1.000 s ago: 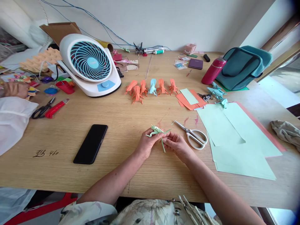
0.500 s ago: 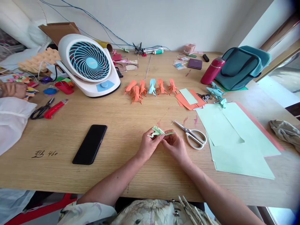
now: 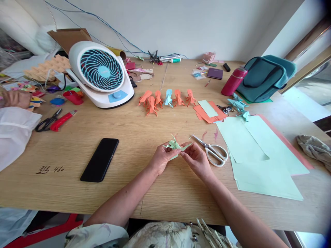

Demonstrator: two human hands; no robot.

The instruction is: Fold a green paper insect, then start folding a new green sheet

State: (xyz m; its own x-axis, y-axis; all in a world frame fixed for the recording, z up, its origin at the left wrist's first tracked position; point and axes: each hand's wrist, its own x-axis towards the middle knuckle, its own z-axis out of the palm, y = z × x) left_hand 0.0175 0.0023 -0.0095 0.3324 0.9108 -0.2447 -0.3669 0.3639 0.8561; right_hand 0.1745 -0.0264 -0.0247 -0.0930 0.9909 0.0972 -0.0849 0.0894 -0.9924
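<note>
Across most of my remote view runs the wooden table [image 3: 129, 125], with the fan [image 3: 102, 72] at its far left and pale green sheets [image 3: 261, 155] on its right. Next in size come the phone [image 3: 99, 160], well apart on the left, and the scissors [image 3: 207, 145], just beside the right hand [image 3: 196, 160]. That hand's fingers are bent, thumb and forefinger slightly parted about a long paper point (whether they truly pinch it, I can't tell from here). The left hand [image 3: 161, 159] is closed, thumb pressed down, gripping the folded green paper [image 3: 172, 144]. This smallest piece sits between the hands, its long axis roughly left to right: spiky end over the left hand, long point slanting up toward the right fingers, the nearer ones there.
</note>
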